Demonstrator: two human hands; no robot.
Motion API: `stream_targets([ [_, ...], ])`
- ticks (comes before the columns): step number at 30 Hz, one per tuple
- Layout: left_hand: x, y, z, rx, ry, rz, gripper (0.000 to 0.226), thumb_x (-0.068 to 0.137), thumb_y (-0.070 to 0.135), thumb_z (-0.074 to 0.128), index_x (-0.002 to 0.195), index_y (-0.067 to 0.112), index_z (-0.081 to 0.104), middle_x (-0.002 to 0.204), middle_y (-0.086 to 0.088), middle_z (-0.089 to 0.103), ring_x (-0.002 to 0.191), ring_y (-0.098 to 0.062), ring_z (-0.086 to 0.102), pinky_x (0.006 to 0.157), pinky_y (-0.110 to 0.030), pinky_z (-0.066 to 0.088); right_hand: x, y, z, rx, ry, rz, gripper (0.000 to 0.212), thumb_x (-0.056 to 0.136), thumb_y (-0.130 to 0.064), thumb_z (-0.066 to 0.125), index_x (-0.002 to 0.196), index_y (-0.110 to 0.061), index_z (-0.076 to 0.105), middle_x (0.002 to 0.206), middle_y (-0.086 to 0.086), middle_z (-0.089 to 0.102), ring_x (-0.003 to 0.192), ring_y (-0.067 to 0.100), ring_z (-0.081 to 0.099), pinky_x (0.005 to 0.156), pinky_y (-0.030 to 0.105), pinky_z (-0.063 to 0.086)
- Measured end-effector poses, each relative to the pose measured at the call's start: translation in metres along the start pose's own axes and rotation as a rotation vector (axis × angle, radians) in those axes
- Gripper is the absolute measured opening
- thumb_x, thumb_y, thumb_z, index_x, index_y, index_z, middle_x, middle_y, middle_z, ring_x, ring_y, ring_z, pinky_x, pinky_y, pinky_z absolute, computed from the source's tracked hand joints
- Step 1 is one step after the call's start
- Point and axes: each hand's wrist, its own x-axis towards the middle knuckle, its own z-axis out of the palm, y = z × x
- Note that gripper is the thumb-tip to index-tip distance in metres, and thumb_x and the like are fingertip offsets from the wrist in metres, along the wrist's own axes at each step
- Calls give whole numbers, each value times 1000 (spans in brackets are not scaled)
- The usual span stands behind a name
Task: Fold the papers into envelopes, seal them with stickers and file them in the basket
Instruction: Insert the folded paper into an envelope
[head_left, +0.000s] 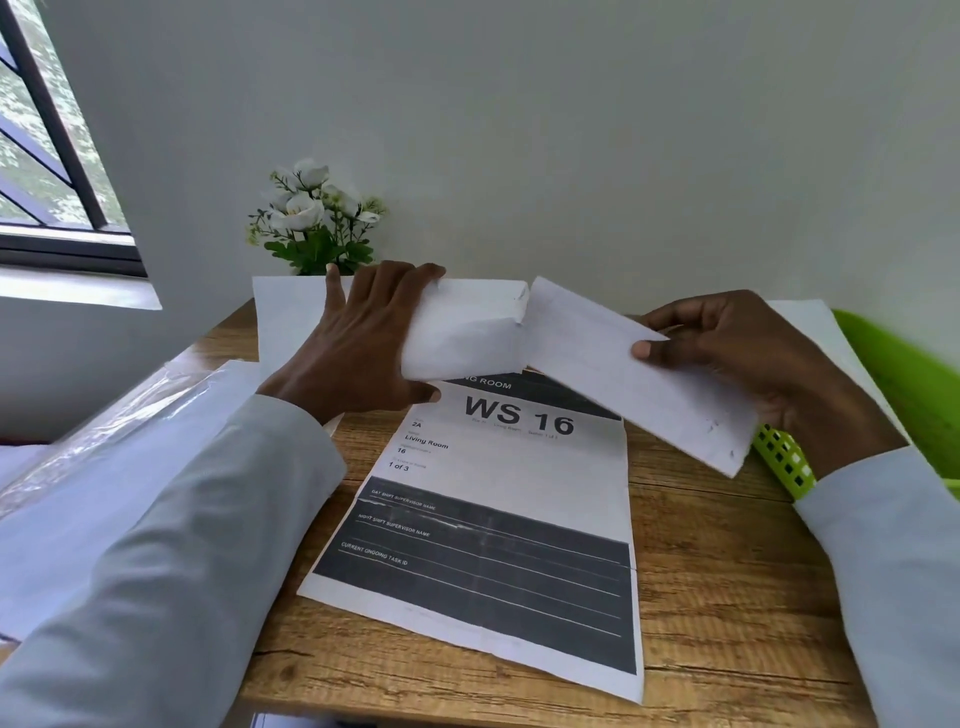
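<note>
While each hand grips folded paper (639, 364), papers overlap the green basket (904, 374).

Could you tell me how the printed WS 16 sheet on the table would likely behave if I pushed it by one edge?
The WS 16 sheet looks like thin, creased paper, so it would probably buckle rather than slide as one piece. Lying flat on the grainy wooden table, it seems light and should move easily. Its near corner overhangs the edge, so it could slip off.

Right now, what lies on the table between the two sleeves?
In the head view, the printed WS 16 sheet lies flat on the wooden table between the left sleeve and the right sleeve. Bare wood flanks it.
</note>
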Motion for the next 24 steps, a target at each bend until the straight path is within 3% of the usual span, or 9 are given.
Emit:
stream_targets([
  [4, 1, 5, 5, 25, -15, 45, 120, 53, 61, 81, 148, 18, 22, 138, -10, 35, 129, -29, 29, 110, -71, 10, -1, -3, 9, -21, -125, 2, 20, 76, -12, 81, 96, -13, 78, 87, 11, 77, 73, 21, 72, 67, 31, 59],
  [8, 1, 4, 6, 67, -19, 41, 121, 53, 61, 81, 148, 17, 20, 138, -11, 35, 130, -30, 29, 109, -73, 9, -3, -1, 7, -47, -228, -14, 18, 79, -8, 77, 97, -10, 78, 88, 14, 77, 76, 26, 73, 70, 34, 61],
  [14, 1, 5, 7, 109, -36, 127, 123, 50, 56, 82, 149, 17, 20, 137, -12, 35, 128, -29, 28, 109, -73, 11, 1, -1, 11, -172, -335, -35, 17, 82, -12, 75, 99, -15, 79, 90, 6, 78, 79, 21, 73, 70, 27, 59],
  [18, 3, 18, 9, 121, -38, 238, 117, 52, 51, 81, 146, 17, 22, 137, -14, 38, 128, -32, 33, 109, -71, 14, 2, 0, 19, -242, -346, -53, 17, 84, -23, 75, 101, -25, 78, 89, 0, 78, 81, 19, 74, 77, 33, 57],
  [24, 5, 41, 12, 106, -12, 306, 105, 60, 60, 67, 145, 17, 25, 135, -12, 42, 127, -31, 37, 111, -69, 14, 0, 0, 43, -129, -234, -122, 6, 86, -23, 73, 91, -24, 78, 78, -7, 77, 64, 0, 65, 58, 17, 49],
])
